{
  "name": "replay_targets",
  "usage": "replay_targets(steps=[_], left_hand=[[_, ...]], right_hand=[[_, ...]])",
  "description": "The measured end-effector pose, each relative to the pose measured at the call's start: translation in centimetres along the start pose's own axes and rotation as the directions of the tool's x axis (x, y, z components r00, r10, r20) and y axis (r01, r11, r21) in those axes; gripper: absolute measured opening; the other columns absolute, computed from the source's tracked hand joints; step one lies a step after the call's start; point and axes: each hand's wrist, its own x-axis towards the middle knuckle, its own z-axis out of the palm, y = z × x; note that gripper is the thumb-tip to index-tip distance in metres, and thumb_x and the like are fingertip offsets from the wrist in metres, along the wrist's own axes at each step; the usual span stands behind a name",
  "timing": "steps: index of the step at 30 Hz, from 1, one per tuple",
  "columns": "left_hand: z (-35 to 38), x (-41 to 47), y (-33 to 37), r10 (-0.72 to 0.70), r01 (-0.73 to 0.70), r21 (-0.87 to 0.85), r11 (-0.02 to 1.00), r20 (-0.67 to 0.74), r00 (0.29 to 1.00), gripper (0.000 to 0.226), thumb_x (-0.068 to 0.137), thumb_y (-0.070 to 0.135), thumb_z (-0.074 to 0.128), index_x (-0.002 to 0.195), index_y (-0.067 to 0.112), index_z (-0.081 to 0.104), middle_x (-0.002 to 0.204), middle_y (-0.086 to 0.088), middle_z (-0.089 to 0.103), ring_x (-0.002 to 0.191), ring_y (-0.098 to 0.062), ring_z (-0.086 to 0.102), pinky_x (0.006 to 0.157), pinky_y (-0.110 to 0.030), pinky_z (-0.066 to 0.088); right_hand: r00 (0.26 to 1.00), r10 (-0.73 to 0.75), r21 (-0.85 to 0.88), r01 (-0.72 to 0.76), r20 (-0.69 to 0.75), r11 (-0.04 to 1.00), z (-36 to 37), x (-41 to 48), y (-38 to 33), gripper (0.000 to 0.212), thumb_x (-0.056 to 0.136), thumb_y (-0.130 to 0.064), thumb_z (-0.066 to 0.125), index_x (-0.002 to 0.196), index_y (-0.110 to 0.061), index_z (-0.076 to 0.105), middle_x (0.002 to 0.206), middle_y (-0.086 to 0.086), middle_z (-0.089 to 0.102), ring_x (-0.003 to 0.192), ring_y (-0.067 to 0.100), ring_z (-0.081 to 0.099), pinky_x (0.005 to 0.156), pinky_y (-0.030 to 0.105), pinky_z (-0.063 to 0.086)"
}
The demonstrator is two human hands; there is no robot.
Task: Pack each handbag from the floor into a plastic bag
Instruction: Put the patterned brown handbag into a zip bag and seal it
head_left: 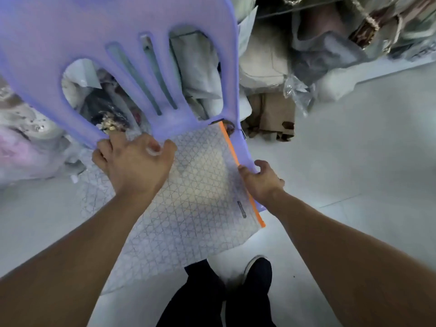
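A frosted plastic bag (195, 208) with a grid pattern and an orange zip strip lies over the seat of a purple plastic chair (118, 31). A pale shape shows faintly through the bag; I cannot tell what it is. My left hand (134, 161) presses on the bag's far left part, fingers curled at the base of the chair's back. My right hand (262, 182) grips the bag's right edge at the orange zip strip (236, 161), thumb on top.
Packed bags and wrapped goods pile behind the chair (271, 57) and at the left (23, 142). A brown bag (271, 114) sits on the floor to the right of the chair. White tiled floor (354, 149) spreads right. My dark shoe (258, 272) stands below.
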Motion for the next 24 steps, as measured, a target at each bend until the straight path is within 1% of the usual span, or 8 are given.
replay_targets(steps=[5,8,10,13,16,20,22,24], left_hand=[[0.4,1.3,-5.0,-0.008,0.01,0.031,0.999,-0.049,0.999,0.038,0.078,0.053,0.065,0.095,0.02,0.072,0.113,-0.019,0.047,0.115,-0.043,0.043,0.109,-0.052,0.027],[1.2,1.2,-7.1,-0.001,0.009,0.081,0.997,-0.094,0.996,0.036,0.088,0.047,0.057,0.106,0.02,0.072,0.137,-0.021,0.044,0.13,-0.046,0.037,0.117,-0.053,0.014],[1.4,0.8,-7.5,0.004,0.006,0.089,0.996,-0.108,0.994,0.035,0.091,0.044,0.055,0.112,0.021,0.071,0.146,-0.02,0.041,0.134,-0.045,0.035,0.115,-0.052,0.016],[1.3,-0.4,-6.3,0.093,-0.091,0.047,0.995,-0.052,0.994,0.033,0.089,0.037,0.06,0.115,0.02,0.067,0.13,-0.017,0.051,0.115,-0.042,0.047,0.093,-0.048,0.034],[1.3,-1.4,-4.0,0.207,-0.173,-0.279,0.945,0.098,0.973,0.023,0.091,0.029,0.06,0.109,0.017,0.068,0.1,-0.007,0.064,0.086,-0.029,0.061,0.073,-0.04,0.05],[1.4,-1.7,-0.1,0.16,0.037,-0.544,0.838,0.311,0.937,0.016,0.094,0.037,0.061,0.099,0.023,0.067,0.081,0.009,0.066,0.071,-0.009,0.062,0.068,-0.027,0.049],[1.3,-1.3,1.8,0.011,0.233,-0.555,0.799,0.4,0.916,0.032,0.088,0.054,0.063,0.106,0.027,0.063,0.085,0.012,0.065,0.079,-0.008,0.063,0.074,-0.027,0.049],[1.6,-0.6,2.7,-0.159,0.422,-0.506,0.752,0.482,0.862,0.054,0.079,0.063,0.068,0.118,0.028,0.055,0.093,0.01,0.064,0.087,-0.013,0.062,0.08,-0.03,0.05]], right_hand=[[0.978,-0.206,-0.052,0.203,-0.045,0.978,3.5,-1.2,-3.6,0.029,0.094,-0.027,0.059,0.123,-0.023,0.062,0.098,-0.002,0.069,0.102,0.027,0.066,0.092,0.034,0.053],[0.975,-0.192,-0.065,0.186,-0.108,0.98,5.0,-1.0,-4.9,0.028,0.094,-0.021,0.057,0.122,-0.02,0.064,0.109,0.004,0.071,0.105,0.029,0.065,0.085,0.031,0.051],[0.98,-0.134,-0.041,0.13,-0.144,0.991,5.1,-0.7,-5.4,0.026,0.096,-0.02,0.057,0.12,-0.02,0.065,0.113,0.007,0.07,0.104,0.03,0.064,0.086,0.032,0.051],[0.977,-0.121,-0.11,0.103,-0.177,0.989,4.7,-0.3,-5.9,0.021,0.099,-0.02,0.054,0.115,-0.015,0.066,0.107,0.011,0.067,0.106,0.035,0.062,0.09,0.036,0.049],[0.98,-0.142,-0.005,0.142,-0.138,0.99,4.0,-0.3,-6.2,0.012,0.097,-0.016,0.055,0.1,-0.018,0.066,0.089,0.004,0.064,0.083,0.031,0.061,0.072,0.031,0.049],[0.981,-0.191,0.373,0.17,0.019,0.912,3.5,-2.0,-7.0,0.021,0.095,0.001,0.055,0.092,-0.014,0.069,0.073,0.003,0.066,0.057,0.017,0.054,0.055,0.024,0.047],[0.957,-0.251,0.439,0.166,0.142,0.883,3.5,-2.9,-7.5,0.025,0.093,0.008,0.053,0.089,-0.011,0.068,0.064,0.001,0.064,0.05,0.012,0.052,0.051,0.02,0.045],[0.916,-0.287,0.505,0.113,0.282,0.856,4.1,-3.4,-7.7,0.027,0.092,0.011,0.057,0.085,-0.011,0.07,0.069,0.003,0.069,0.059,0.013,0.06,0.06,0.023,0.053]])
